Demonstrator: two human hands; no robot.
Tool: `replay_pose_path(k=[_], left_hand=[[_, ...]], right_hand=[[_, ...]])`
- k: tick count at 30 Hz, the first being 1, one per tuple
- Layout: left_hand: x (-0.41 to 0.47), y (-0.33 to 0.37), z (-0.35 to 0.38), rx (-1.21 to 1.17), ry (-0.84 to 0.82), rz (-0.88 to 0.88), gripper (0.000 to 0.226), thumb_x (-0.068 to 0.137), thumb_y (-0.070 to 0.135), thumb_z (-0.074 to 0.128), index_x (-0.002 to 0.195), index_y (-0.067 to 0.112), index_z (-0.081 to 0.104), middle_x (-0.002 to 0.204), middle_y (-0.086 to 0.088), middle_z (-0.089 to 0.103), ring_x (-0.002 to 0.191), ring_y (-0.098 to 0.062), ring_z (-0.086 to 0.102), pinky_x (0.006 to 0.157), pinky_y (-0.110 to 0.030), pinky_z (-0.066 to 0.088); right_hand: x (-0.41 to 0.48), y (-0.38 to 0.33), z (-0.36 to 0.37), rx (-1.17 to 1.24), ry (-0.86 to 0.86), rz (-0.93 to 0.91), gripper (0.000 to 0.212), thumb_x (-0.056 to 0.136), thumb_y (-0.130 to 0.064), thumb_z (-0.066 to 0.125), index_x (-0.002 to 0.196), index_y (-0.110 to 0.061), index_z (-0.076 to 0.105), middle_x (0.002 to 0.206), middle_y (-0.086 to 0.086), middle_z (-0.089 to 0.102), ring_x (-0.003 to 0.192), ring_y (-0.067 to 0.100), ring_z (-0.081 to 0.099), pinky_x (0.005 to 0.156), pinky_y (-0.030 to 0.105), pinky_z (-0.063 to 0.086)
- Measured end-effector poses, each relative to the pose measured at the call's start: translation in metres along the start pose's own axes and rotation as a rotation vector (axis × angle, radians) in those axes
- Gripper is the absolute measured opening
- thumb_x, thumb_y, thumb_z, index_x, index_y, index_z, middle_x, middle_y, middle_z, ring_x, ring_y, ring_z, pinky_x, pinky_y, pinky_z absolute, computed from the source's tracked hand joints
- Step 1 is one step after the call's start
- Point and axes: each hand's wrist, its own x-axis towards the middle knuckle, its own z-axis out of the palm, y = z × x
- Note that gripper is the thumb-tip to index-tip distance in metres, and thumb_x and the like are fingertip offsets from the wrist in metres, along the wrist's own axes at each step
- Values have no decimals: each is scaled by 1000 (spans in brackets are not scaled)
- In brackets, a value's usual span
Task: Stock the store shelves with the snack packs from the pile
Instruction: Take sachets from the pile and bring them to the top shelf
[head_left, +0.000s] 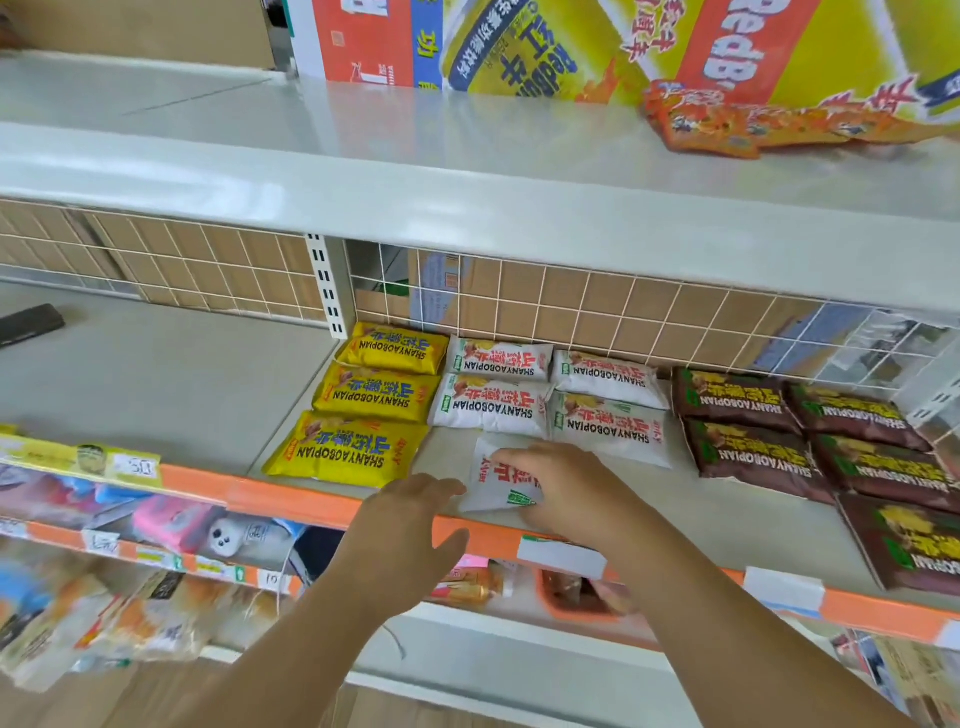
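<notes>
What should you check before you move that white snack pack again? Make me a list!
1. Grip on the white pack: ok, the right hand holds it at the front of the shelf.
2. Room for it: ok, there is bare shelf in front of the placed white packs.
3. Lined up with those packs: not ok, it lies turned and crooked.
4. Away from the drop: not ok, its near corner reaches the orange edge strip.
5. Left hand free to help: ok, it is open and holds nothing.
</notes>
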Motion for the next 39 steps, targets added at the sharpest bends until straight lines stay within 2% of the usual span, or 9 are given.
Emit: replay_pose_path(k=[4, 9, 14, 18, 21, 26, 29, 31, 39], left_hand=[[3, 3, 6, -44, 0, -11, 56, 83, 52, 56, 137, 39, 54, 124, 13, 63, 111, -17, 60, 92, -33, 51], [18, 12, 4, -189, 39, -38, 66, 92, 44, 61, 152, 36, 37, 121, 13, 62, 104, -11, 63, 87, -29, 51], [24, 32, -1, -379, -41, 34, 45, 86, 48, 50, 129, 41, 58, 105, 17, 65, 89, 2, 61, 77, -31, 54], [34, 34, -11, -567, -141, 71, 35, 91, 45, 44, 120, 40, 64, 91, 21, 65, 74, -2, 57, 68, -28, 43], [47, 26, -15, -462, -204, 102, 28, 95, 33, 61, 122, 40, 64, 86, 18, 65, 71, 6, 55, 66, -21, 42], [65, 16, -25, -241, -285, 118, 55, 96, 9, 58, 138, 45, 57, 106, 18, 67, 77, 19, 55, 63, -1, 36], [75, 11, -28, 22, -238, 135, 46, 99, 24, 56, 139, 46, 54, 131, 11, 63, 109, -4, 60, 89, -21, 49], [77, 11, -25, 191, -142, 111, 43, 98, 34, 58, 140, 42, 53, 135, 9, 59, 121, -17, 57, 96, -32, 50], [50, 18, -1, 357, 52, 320, 45, 64, 18, 66, 108, 27, 72, 108, 4, 69, 89, -26, 66, 67, -40, 56]], right_hand=[[-1, 0, -5, 79, 100, 9, 68, 83, -22, 70, 144, -40, 48, 139, -5, 56, 125, 19, 53, 101, 39, 47], [3, -18, -9, 71, 302, 197, 57, 83, -34, 67, 135, -40, 43, 121, 0, 52, 96, 24, 61, 73, 34, 51], [-1, -42, -11, 230, 335, 281, 48, 88, -41, 60, 134, -36, 44, 132, 3, 38, 94, 29, 63, 72, 33, 50], [-9, -37, -9, 382, 353, 291, 34, 95, -45, 56, 129, -38, 50, 122, -1, 40, 83, 12, 56, 68, 27, 45], [-12, -28, -4, 450, 290, 206, 33, 101, -41, 52, 133, -34, 52, 126, -2, 46, 95, 10, 55, 78, 26, 43], [-16, -5, -3, 21, 168, 48, 54, 91, -24, 60, 142, -36, 47, 145, -6, 42, 132, 24, 37, 101, 42, 43], [-14, -1, -3, -68, 63, 3, 61, 86, -39, 69, 143, -32, 48, 160, -6, 28, 150, 20, 16, 112, 52, 32], [-8, -2, 1, -159, 34, 0, 60, 88, -46, 66, 142, -27, 49, 155, -4, 37, 147, 18, 25, 111, 52, 32], [1, -8, 35, -210, 201, 69, 65, 93, -50, 57, 150, -27, 36, 128, 3, 58, 118, 30, 52, 93, 44, 43]])
